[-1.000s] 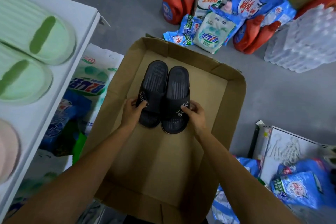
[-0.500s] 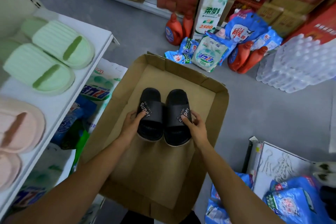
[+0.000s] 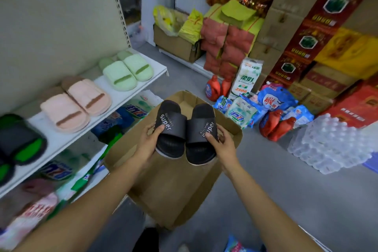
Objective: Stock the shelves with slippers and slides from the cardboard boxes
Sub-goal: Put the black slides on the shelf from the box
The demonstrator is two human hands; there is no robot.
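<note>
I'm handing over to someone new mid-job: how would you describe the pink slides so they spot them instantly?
Find the white shelf on the left, level with the open cardboard box. The pink slides lie side by side on it, midway along the row. They sit between the pale green slides farther back and the black and green slides nearer, and are the only pink pair with brown strap openings.
</note>
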